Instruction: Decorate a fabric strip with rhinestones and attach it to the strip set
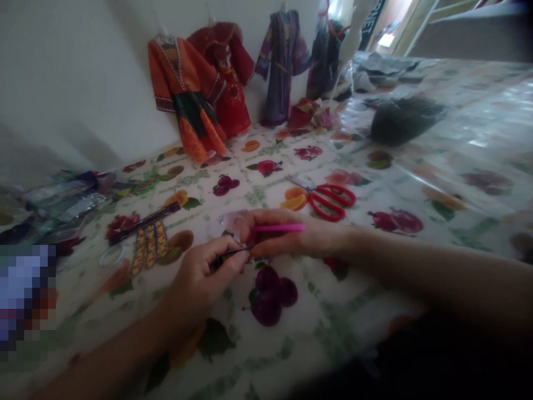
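Observation:
My left hand (pixel 210 266) is closed, with a small dark strip (pixel 229 253) pinched between thumb and fingers. Its fingertips meet those of my right hand (pixel 283 233) above the table. A thin pink stick-like tool (pixel 278 228) lies along my right hand, held in its closed fingers. What the tool's tip touches is too small to tell. Just behind my right fingertips is a pale translucent piece (pixel 231 221). Red-handled scissors (pixel 328 200) lie behind my right hand.
Patterned trim strips (pixel 150 244), a dark strip (pixel 144 223) and a clear ring (pixel 114 255) lie left on the fruit-print tablecloth (pixel 233 372). Small garments (pixel 183 83) stand along the wall. Plastic packets (pixel 79 203) are far left; a dark bundle (pixel 402 119) is back right.

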